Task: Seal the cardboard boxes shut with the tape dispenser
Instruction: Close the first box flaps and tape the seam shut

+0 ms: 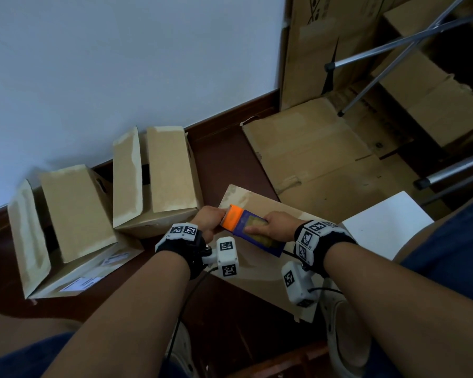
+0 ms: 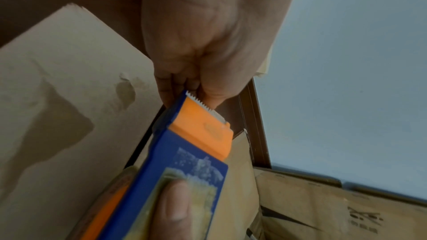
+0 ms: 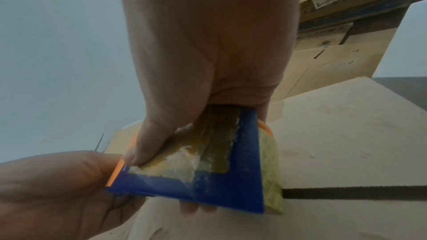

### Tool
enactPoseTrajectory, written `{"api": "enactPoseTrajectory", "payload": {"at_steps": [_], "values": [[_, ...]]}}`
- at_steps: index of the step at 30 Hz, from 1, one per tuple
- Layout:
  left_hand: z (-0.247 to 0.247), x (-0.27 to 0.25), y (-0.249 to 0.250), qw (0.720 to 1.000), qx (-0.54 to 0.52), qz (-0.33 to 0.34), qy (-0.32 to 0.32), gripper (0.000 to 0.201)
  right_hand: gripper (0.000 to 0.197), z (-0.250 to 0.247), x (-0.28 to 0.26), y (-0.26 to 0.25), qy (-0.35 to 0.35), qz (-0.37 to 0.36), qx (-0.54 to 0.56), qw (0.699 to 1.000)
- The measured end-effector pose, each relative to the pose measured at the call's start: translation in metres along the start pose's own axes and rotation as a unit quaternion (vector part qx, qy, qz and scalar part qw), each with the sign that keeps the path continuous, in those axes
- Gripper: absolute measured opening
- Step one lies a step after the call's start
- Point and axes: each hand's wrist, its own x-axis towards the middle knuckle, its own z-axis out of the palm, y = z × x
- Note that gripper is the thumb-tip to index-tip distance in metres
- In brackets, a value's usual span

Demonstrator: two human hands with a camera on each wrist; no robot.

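Note:
A blue tape dispenser (image 1: 253,230) with an orange front and a serrated blade hangs just above a closed cardboard box (image 1: 260,274) on the floor. My right hand (image 1: 276,227) grips its body, thumb on top (image 2: 175,207). My left hand (image 1: 209,218) pinches at the blade end, fingertips (image 2: 184,87) bunched against the teeth; any tape there is too clear to see. In the right wrist view the dispenser (image 3: 219,185) is over the box flaps (image 3: 346,134), with a dark seam between them. Two boxes with raised flaps (image 1: 170,170) (image 1: 74,214) stand at the left by the wall.
Flattened cardboard (image 1: 311,154) lies on the floor at the right, with metal tripod legs (image 1: 393,47) above it. A white board (image 1: 380,230) sits by my right knee. My shoe (image 1: 344,336) is beside the near box. The wall runs behind the boxes.

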Motion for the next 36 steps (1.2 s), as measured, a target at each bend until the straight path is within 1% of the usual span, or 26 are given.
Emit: {"api": "enactPoseTrajectory", "payload": {"at_steps": [3, 5, 7, 9, 11, 14, 15, 18, 20, 24, 27, 28, 31, 36], "values": [[-0.002, -0.002, 0.002, 1.0, -0.015, -0.011, -0.008, 0.017, 0.07, -0.001, 0.0, 0.0, -0.001, 0.004, 0.003, 1.0], [-0.005, 0.0, 0.002, 1.0, -0.026, -0.01, 0.004, 0.017, 0.071, -0.002, -0.001, 0.0, -0.006, 0.009, 0.003, 1.0], [-0.007, 0.0, 0.004, 1.0, -0.025, -0.008, 0.014, 0.013, 0.071, -0.002, -0.001, -0.001, -0.008, 0.013, 0.006, 1.0], [-0.008, 0.0, 0.006, 1.0, -0.022, -0.005, 0.02, 0.014, 0.071, -0.001, -0.002, -0.002, -0.01, 0.016, 0.007, 1.0], [-0.017, 0.002, 0.008, 0.999, -0.021, -0.002, 0.039, 0.017, 0.068, -0.002, -0.004, 0.001, -0.021, 0.017, -0.006, 1.0], [-0.042, 0.011, 0.012, 0.998, -0.022, -0.009, 0.063, 0.02, 0.062, -0.001, -0.006, 0.008, -0.041, 0.034, -0.028, 0.998], [-0.049, 0.013, 0.013, 0.997, -0.02, -0.007, 0.07, 0.019, 0.061, 0.0, -0.006, 0.01, -0.042, 0.036, -0.029, 0.998], [-0.055, 0.013, 0.017, 0.997, -0.036, 0.026, 0.061, 0.015, 0.061, -0.001, -0.001, 0.009, -0.032, 0.036, -0.028, 0.998], [-0.052, 0.013, 0.019, 0.997, -0.015, 0.052, 0.052, 0.016, 0.063, 0.0, 0.003, 0.01, -0.028, 0.041, -0.017, 0.999], [-0.053, 0.014, 0.015, 0.991, 0.025, 0.095, 0.096, 0.019, 0.06, 0.0, 0.005, 0.004, -0.022, 0.054, -0.024, 0.998], [-0.054, 0.011, 0.006, 0.981, 0.077, 0.13, 0.124, 0.011, 0.058, -0.001, 0.005, -0.003, -0.029, 0.059, -0.033, 0.997], [-0.054, 0.011, 0.003, 0.978, 0.085, 0.14, 0.132, 0.013, 0.057, 0.0, 0.005, -0.004, -0.03, 0.06, -0.037, 0.997], [-0.053, 0.011, -0.003, 0.974, 0.084, 0.155, 0.144, 0.022, 0.059, 0.003, 0.004, -0.007, -0.023, 0.061, -0.054, 0.996], [-0.053, 0.016, -0.009, 0.968, 0.089, 0.174, 0.155, 0.022, 0.061, 0.01, 0.006, -0.008, 0.011, 0.064, -0.066, 0.996]]}}
